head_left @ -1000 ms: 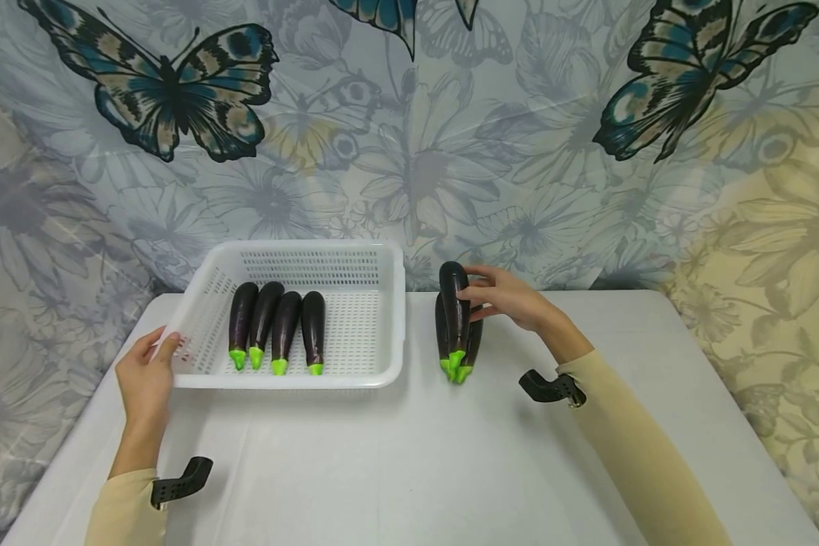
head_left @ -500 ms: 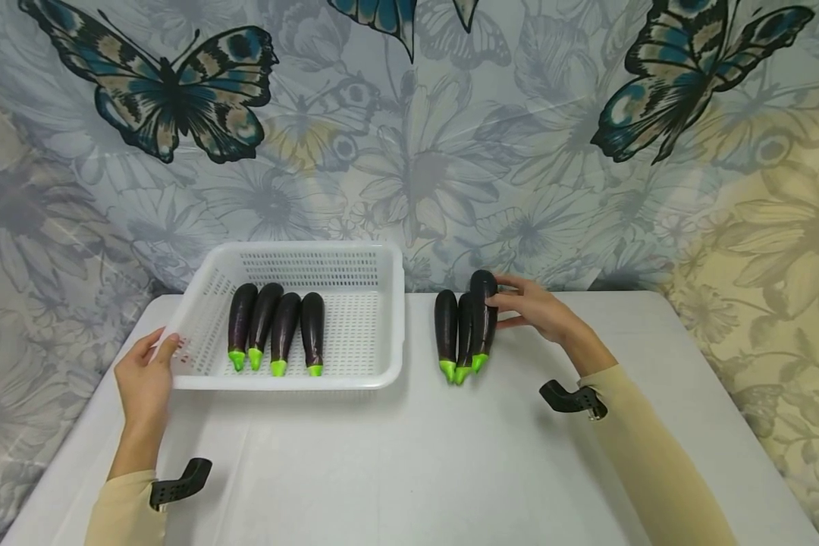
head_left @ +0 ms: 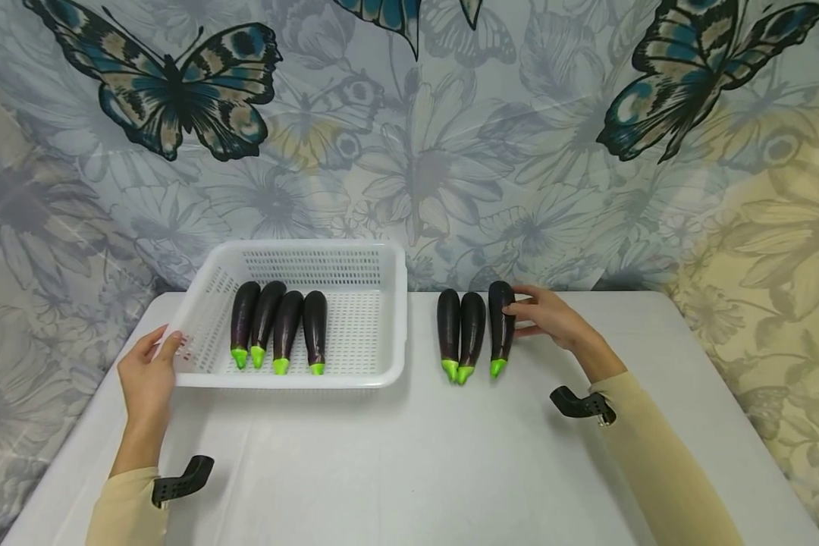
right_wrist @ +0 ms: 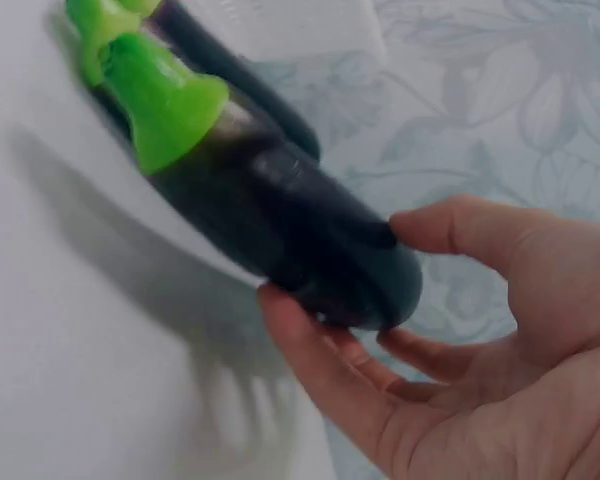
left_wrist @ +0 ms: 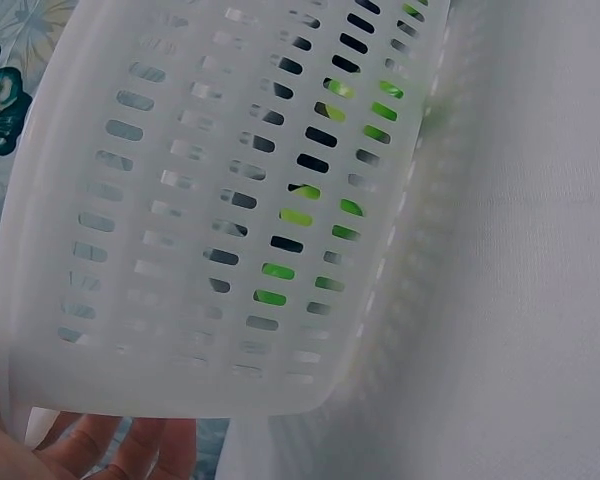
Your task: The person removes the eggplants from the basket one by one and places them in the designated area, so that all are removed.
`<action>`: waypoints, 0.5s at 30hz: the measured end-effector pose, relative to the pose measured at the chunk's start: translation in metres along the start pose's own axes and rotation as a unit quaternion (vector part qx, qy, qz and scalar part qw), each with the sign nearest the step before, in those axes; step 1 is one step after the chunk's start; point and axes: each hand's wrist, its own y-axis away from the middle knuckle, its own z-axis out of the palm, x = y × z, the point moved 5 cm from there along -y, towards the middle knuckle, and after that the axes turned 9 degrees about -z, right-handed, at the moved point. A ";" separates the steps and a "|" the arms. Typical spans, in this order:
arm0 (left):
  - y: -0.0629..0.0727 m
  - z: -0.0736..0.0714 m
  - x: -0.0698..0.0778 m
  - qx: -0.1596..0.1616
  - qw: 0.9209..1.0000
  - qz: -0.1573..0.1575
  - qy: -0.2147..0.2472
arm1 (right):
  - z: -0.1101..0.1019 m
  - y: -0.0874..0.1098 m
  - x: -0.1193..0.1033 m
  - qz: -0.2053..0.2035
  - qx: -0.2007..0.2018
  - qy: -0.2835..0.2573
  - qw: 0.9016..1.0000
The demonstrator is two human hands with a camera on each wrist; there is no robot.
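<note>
My left hand (head_left: 146, 375) grips the near left corner of a white perforated plastic basket (head_left: 397, 334); in the left wrist view its fingers curl under the basket rim (left_wrist: 40, 400). Several dark purple eggplants (head_left: 287, 326) with bright green caps lie side by side inside. To the right of the basket, my right hand (head_left: 549, 318) pinches one eggplant (head_left: 500, 326) near its rounded end. The right wrist view shows that eggplant (right_wrist: 280, 210) between thumb and fingertips, its green cap pointing away. Two more eggplants (head_left: 460, 330) lie close together on the table, just left of it.
A white cloth covers the table (head_left: 382, 470). Behind it hangs a backdrop (head_left: 409, 152) printed with butterflies and flowers, close to the basket's far side. A black camera mount (head_left: 184, 479) sits on the left wrist and another mount (head_left: 580, 403) on the right.
My right hand has carried its eggplant rightward and down, from on top of the other two to a spot beside them with a gap. The left hand and basket stay put.
</note>
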 end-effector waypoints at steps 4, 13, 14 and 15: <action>0.001 0.001 0.000 0.000 1.000 -0.002 0.005 | 0.000 0.000 0.008 0.009 0.002 0.009 1.000; -0.002 0.001 -0.005 0.007 0.999 0.012 0.030 | 0.002 -0.004 0.019 0.014 0.002 0.002 1.000; -0.002 0.001 -0.006 0.008 0.999 0.014 0.027 | 0.002 -0.005 0.020 0.014 0.002 0.003 1.000; -0.003 0.001 -0.006 0.008 1.000 0.014 0.027 | 0.003 -0.005 0.020 0.014 0.004 0.005 1.000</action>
